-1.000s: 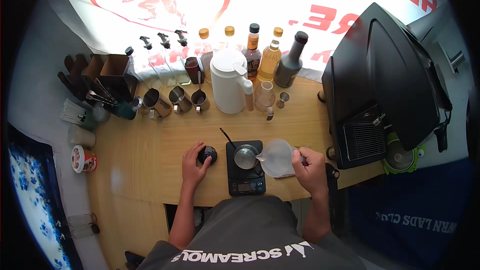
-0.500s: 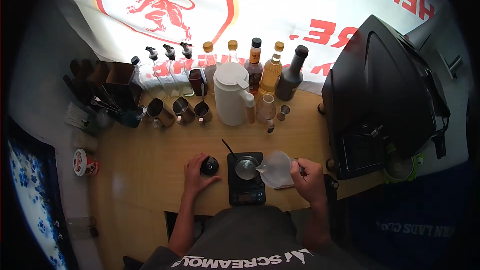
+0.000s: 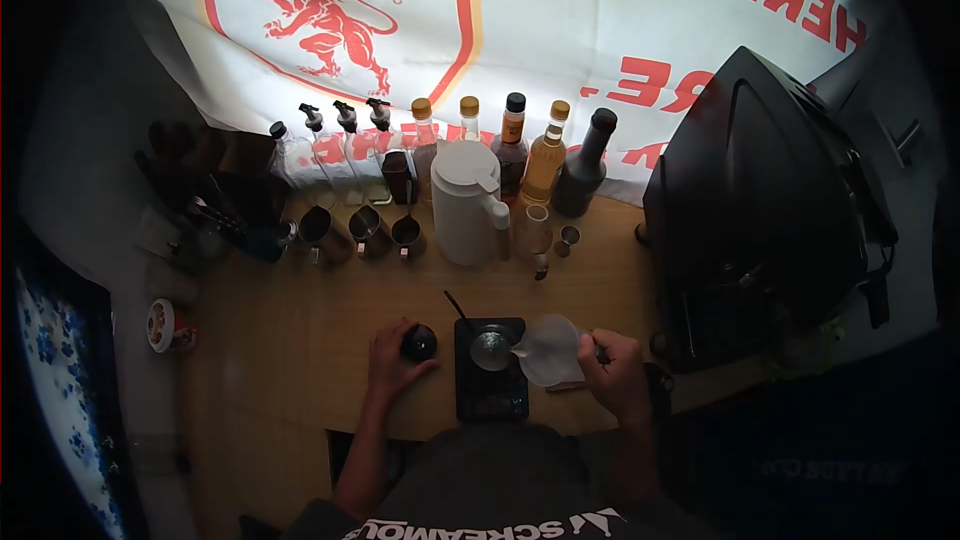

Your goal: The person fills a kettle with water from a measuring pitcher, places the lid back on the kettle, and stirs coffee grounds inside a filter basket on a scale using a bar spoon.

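My right hand [image 3: 612,372] grips the handle of a translucent measuring jug [image 3: 552,348]. The jug is tilted left, its spout over the rim of a small clear glass [image 3: 491,348]. That glass stands on a black digital scale [image 3: 492,400], and a thin dark spoon handle [image 3: 455,306] sticks up at its upper left. Left of the scale, my left hand [image 3: 392,365] rests on the table, thumb and fingers apart and loosely curved around a round black object [image 3: 419,342]. Whether the fingers press on it is hard to see.
A white jug with a lid [image 3: 464,215] stands behind the scale, before a row of bottles [image 3: 545,160]. Metal pitchers [image 3: 322,235] are to its left, a glass carafe [image 3: 536,230] and jigger [image 3: 568,240] to its right. A large black machine [image 3: 760,210] fills the right side.
The picture has darkened and the view has shifted slightly, so things sit a little lower. Both hands and the tilted measuring jug keep nearly the same place.
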A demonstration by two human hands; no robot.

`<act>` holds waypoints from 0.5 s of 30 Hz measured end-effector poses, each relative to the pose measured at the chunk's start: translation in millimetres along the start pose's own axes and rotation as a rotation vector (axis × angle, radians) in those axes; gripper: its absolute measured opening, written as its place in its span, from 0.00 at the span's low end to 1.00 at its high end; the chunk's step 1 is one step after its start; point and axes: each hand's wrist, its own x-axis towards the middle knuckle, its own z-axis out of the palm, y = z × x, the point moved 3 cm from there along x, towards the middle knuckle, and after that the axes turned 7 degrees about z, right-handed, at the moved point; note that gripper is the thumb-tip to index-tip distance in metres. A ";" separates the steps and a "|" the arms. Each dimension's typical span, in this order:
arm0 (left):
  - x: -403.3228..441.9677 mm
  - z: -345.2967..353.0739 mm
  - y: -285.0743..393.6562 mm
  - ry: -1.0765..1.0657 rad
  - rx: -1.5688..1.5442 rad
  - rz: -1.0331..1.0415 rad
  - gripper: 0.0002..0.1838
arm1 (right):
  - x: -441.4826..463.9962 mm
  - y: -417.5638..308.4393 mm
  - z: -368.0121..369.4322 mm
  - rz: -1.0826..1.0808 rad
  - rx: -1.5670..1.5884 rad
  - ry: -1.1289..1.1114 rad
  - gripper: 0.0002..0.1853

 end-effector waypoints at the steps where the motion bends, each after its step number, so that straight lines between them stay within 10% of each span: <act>1: -1.1 0.3 0.2 -0.003 -0.001 -0.004 0.48 | 0.2 -0.9 -0.2 -0.001 -0.003 -0.005 0.19; 15: 1.5 -4.2 7.2 0.001 0.017 -0.031 0.44 | 2.8 -5.7 5.8 -0.002 -0.033 -0.020 0.18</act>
